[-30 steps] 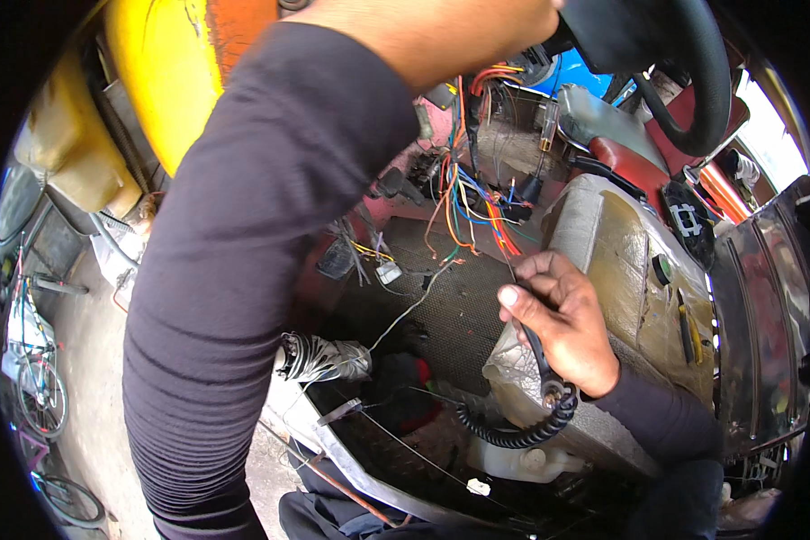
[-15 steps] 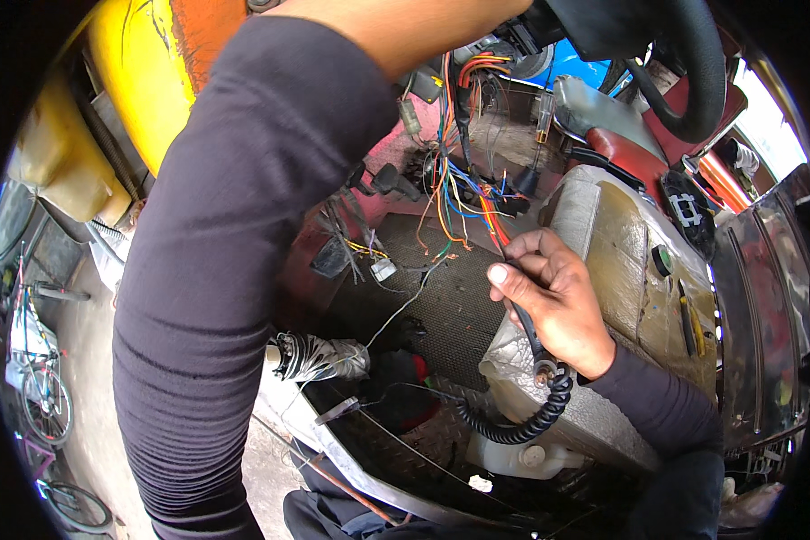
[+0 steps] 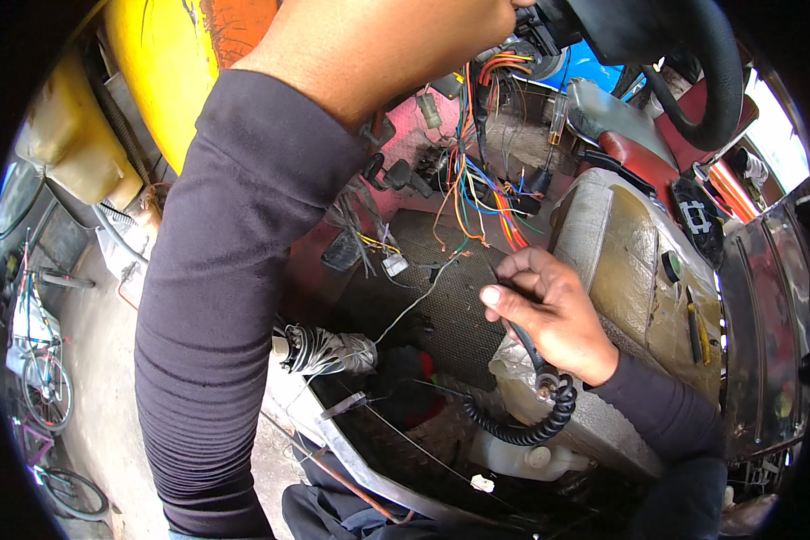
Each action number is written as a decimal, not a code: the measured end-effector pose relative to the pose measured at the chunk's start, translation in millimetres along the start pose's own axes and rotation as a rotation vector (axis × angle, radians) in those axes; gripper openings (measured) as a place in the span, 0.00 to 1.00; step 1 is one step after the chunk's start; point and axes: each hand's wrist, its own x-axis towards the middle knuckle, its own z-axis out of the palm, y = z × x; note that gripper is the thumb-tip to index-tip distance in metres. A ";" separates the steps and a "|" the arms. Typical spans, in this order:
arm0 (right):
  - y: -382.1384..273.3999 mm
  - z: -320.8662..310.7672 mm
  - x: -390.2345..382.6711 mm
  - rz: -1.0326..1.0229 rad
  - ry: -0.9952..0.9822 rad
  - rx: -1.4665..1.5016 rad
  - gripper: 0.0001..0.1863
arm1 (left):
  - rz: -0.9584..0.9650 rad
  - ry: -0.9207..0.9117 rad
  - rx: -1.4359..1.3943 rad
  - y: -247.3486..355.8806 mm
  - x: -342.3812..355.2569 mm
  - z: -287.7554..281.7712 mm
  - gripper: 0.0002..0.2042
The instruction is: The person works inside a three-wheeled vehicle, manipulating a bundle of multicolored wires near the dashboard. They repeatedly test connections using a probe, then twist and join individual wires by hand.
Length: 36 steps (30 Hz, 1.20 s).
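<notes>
Black handle (image 3: 527,340) just below loose wires (image 3: 466,184), pinched between thumb and fingers of right hand (image 3: 553,315), nearer one; long axis slants up-left, roughly toward wires; coiled cord (image 3: 522,436) at end farther from wires; left hand (image 3: 479,25) well apart, above wires, partly cut off, grip unclear; seat (image 3: 621,236) right of wires.

Left hand (image 3: 463,31): cropped by upper edge. Steering wheel (image 3: 726,85): likewise cropped. Black handle (image 3: 528,346): partly hidden in right hand (image 3: 560,315).

Room lies over the floor mat (image 3: 459,315); hanging wires (image 3: 506,216) obstruct beyond it.
</notes>
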 end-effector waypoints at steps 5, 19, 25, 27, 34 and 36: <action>-4.7 7.5 16.2 0.092 -0.050 -0.040 0.15 | 0.207 0.102 0.052 -1.7 -3.2 3.1 0.14; 5.8 13.8 35.5 0.181 -0.090 -0.112 0.16 | 0.181 0.085 0.163 -10.8 -4.5 7.7 0.14; -0.3 21.2 28.4 0.069 -0.071 -0.040 0.15 | 0.179 0.062 -0.062 -5.7 -5.4 -0.6 0.14; 4.6 21.7 35.0 0.054 -0.084 -0.034 0.15 | 0.245 0.100 -0.038 -7.0 -5.4 1.1 0.15; 5.5 21.2 37.5 0.090 -0.057 -0.049 0.16 | 0.069 0.056 -0.080 0.2 -3.4 3.1 0.16; 5.0 19.5 39.0 0.105 -0.081 -0.064 0.17 | 0.012 0.026 -0.094 2.0 -3.0 3.1 0.16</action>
